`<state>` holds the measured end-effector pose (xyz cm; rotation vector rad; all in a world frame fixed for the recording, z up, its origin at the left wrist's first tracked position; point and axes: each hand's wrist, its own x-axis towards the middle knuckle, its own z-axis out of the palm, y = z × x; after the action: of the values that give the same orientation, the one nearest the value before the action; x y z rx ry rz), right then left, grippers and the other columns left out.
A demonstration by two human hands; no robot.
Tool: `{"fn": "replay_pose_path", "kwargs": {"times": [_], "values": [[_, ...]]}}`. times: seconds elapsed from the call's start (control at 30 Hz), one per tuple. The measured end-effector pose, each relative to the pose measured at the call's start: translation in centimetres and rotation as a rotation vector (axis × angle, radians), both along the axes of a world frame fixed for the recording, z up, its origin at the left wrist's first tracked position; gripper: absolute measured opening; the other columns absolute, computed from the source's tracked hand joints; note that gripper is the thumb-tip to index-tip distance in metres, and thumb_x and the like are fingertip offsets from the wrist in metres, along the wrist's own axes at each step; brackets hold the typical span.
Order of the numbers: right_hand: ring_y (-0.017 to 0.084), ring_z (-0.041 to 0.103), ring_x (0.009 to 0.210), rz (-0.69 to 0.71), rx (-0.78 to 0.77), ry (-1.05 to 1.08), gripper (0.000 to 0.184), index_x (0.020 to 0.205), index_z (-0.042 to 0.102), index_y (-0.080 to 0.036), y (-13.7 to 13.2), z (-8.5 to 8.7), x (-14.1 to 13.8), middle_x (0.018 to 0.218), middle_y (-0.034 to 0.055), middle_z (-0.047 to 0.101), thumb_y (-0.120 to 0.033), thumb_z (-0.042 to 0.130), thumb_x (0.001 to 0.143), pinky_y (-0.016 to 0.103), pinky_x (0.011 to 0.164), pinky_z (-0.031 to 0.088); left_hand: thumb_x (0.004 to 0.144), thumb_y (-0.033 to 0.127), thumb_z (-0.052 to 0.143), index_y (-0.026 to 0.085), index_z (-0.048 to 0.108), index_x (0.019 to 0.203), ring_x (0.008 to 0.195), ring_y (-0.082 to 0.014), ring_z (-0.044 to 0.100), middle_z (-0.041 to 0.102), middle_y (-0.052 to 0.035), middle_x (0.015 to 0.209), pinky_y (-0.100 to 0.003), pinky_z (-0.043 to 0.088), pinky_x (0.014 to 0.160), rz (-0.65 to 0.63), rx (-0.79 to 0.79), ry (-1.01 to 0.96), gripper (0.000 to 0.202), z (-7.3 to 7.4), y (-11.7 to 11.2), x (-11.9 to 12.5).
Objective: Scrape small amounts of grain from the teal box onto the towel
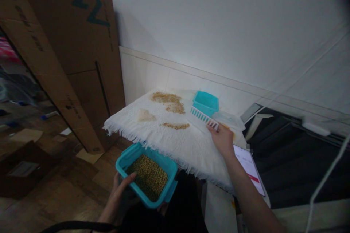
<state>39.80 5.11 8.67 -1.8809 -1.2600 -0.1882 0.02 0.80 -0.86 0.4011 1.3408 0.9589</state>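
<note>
Nearest the viewer, the left hand [121,186] grasps a teal container [122,162] by its left side, thumb hooked over the rim and reaching in toward the contents; the fingers beneath are mostly hidden. The container is open-topped and holds a broad layer of yellowish beans [153,171], darker and greenish along the near edge. It is held in front of and below the near edge of a white cloth [197,149], whose fringe hangs by the far rim; contact there cannot be determined. Dark clothing [187,204] shows to the right of the container.

At the right end of the cloth lies a phone [248,169], screen lit, beside the right forearm. Beyond it, the right hand [222,140] grips one end of a white slotted piece [201,117], fingers closed on it. The piece extends left over the cloth; whether its lower edge touches the fabric cannot be told.

On the cloth, left of the slotted piece: a short, narrow line of beans [177,126]; farther left, a small pale heap [145,115], material unclear. Behind these, a larger, uneven patch of beans [168,98].

At the back right: a clear plastic tray [229,118], and next to it a second teal box [206,105], open side up. Farther back rises a white wall [232,32].
</note>
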Motion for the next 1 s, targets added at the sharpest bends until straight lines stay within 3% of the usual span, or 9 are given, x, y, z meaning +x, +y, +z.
{"fn": "replay_pose_path", "kwargs": {"times": [0.3,0.47,0.73,1.0], "values": [[0.026,0.067,0.067,0.034,-0.054,-0.148,0.037,0.082,0.073,-0.021,-0.9,-1.3,-1.0,0.07,0.0098,0.074,-0.049,0.055,0.096,0.033,0.063,0.044,0.079,0.037,0.085,0.039,0.048,0.141,0.098,-0.0317,0.078,0.069,-0.0077,0.12,-0.051,0.064,0.079,-0.025,0.025,-0.045,0.072,0.9,-0.6,0.7],[0.026,0.069,0.069,0.031,-0.071,-0.164,0.038,0.076,0.069,-0.023,-2.8,-1.1,-2.5,0.07,0.0089,0.074,-0.05,0.054,0.098,0.032,0.065,0.043,0.081,0.035,0.083,0.039,0.049,0.135,0.1,-0.0311,0.078,0.068,-0.0063,0.122,-0.051,0.064,0.081,-0.034,0.021,-0.064,0.064,1.7,-0.8,1.0],[0.028,0.073,0.066,0.03,-0.059,-0.118,0.044,0.08,0.072,-0.022,-4.6,-0.6,-5.6,0.072,0.0112,0.077,-0.056,0.05,0.098,0.033,0.06,0.044,0.082,0.033,0.083,0.039,0.048,0.137,0.099,-0.0316,0.078,0.068,-0.0073,0.121,-0.05,0.065,0.079,-0.031,0.005,-0.07,0.066,1.6,-0.8,0.9],[0.025,0.066,0.056,-0.112,-0.013,-0.208,0.054,0.072,0.068,-0.024,-6.8,-0.3,-5.3,0.061,0.0091,0.071,-0.063,0.044,0.101,0.033,0.055,0.04,0.08,0.032,0.085,0.04,0.05,0.139,0.103,-0.0318,0.078,0.069,-0.0081,0.124,-0.05,0.064,0.081,-0.017,0.021,-0.104,0.069,1.5,-1.0,0.9]]}}
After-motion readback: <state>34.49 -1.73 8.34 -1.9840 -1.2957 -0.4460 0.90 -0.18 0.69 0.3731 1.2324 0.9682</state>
